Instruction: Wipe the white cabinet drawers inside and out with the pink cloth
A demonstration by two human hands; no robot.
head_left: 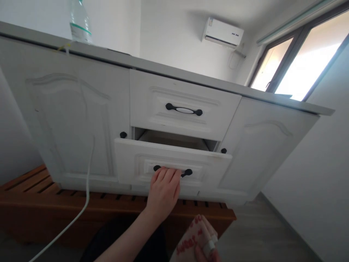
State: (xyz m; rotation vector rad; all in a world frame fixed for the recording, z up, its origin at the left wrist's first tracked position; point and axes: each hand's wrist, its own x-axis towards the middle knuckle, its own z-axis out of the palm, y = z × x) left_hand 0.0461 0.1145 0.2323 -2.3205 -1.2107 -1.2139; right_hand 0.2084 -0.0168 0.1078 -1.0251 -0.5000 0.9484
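A white cabinet point(68, 120) has two drawers in its middle. The upper drawer point(152, 98) is closed. The lower drawer point(128, 160) is pulled partly out. My left hand point(163, 191) reaches up to it, with the fingers hooked over its black handle point(188, 172). My right hand point(205, 251) shows only partly at the bottom edge. It grips a pale cloth with red print point(191, 236), and one finger has white tape around it.
A plastic bottle point(79, 22) stands on the cabinet top. A white cable point(87, 182) hangs down the left door. A slatted wooden bench point(32, 196) sits under the cabinet. An air conditioner point(222, 32) and a window point(300, 62) are behind, with a wall at right.
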